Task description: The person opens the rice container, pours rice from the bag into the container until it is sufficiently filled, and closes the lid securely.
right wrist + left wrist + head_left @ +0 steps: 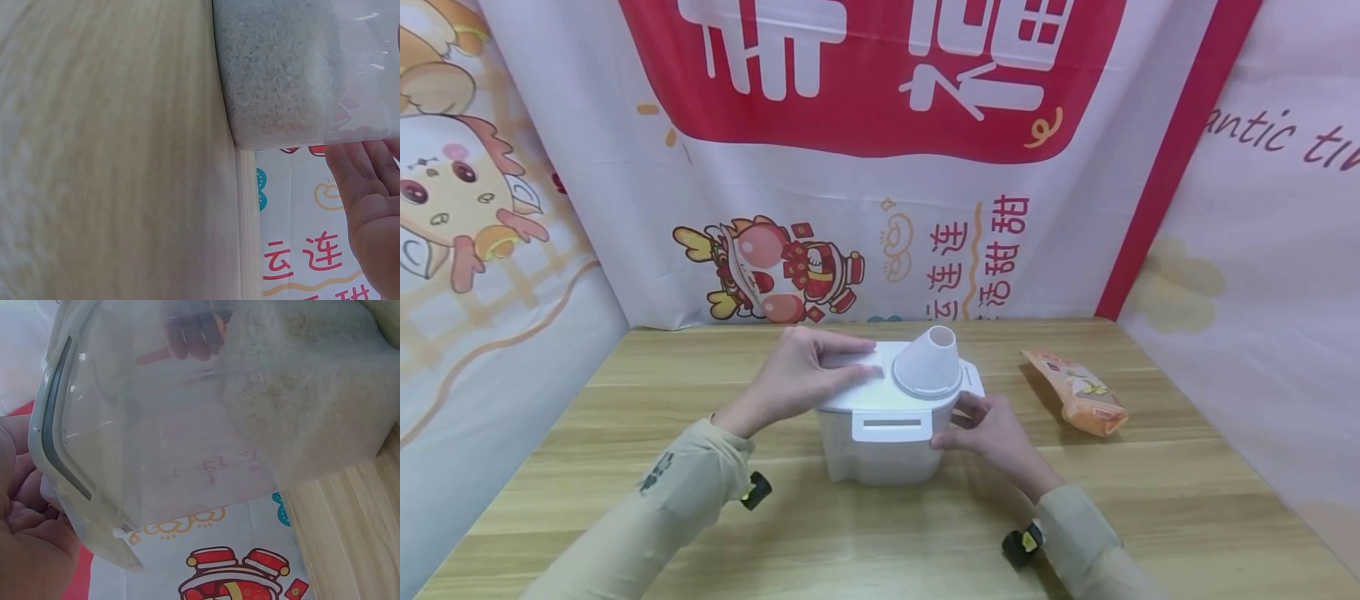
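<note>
A translucent rice container (pixel 880 462) stands upright on the wooden table, its white lid (pixel 857 398) on top. Rice (pixel 275 69) fills its lower part, and a white cone-shaped spout (pixel 927 364) rises from the lid's right half. One latch flap (pixel 891 435) sticks out at the front, another (pixel 973 380) at the right end. My left hand (pixel 797 375) rests on the left half of the lid, fingers and thumb extended over it. At the right end, my right hand (pixel 992 437) holds the container, thumb at the front corner and fingers round the side.
An orange-and-clear packet (pixel 1078 392) lies on the table (pixel 760 533) to the right of the container. Printed cloth walls (pixel 865 183) stand behind and at both sides. A dark wrist camera (pixel 1021 546) sits below my right wrist.
</note>
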Demonstrator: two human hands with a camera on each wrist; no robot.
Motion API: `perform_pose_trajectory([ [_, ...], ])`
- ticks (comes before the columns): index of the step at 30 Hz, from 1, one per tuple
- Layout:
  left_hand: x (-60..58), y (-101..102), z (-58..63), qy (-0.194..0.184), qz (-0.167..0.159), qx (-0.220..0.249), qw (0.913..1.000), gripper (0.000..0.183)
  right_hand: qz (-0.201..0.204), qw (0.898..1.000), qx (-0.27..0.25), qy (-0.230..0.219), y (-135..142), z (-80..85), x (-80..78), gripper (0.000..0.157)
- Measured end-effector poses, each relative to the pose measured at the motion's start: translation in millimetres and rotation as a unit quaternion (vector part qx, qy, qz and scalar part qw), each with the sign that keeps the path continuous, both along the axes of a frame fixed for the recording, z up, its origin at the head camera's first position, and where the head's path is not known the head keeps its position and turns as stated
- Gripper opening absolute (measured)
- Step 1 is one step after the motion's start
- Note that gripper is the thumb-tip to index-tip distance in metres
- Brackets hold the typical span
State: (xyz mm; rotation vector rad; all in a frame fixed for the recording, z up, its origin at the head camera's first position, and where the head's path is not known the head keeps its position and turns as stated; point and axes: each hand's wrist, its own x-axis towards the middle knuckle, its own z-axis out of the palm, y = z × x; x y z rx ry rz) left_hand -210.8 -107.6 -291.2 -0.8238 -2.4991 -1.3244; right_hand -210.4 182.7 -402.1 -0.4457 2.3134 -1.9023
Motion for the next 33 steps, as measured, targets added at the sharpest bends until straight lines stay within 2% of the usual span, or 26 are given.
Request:
perform_pose_trajectory([
  [9,-2.4,-1.7,1.0,-0.033,0.011,-0.014,0.9993,0.03,-0.001,1.0,0.002,-0.002,-0.1,0.3,0.3,0.081],
  [18,-2.5,-1.8,0.4,-0.072,0.009,0.004,0.9973,0.03,-0.008,1.0,0.007,-0.016,-1.0,-0.5,-0.2,0.082],
  [33,-0.3,-0.9,-3.8,-0.079,0.016,0.026,0.9964,0.031,-0.007,1.0,0.011,-0.027,-0.4,2.6,0.0,0.083],
])
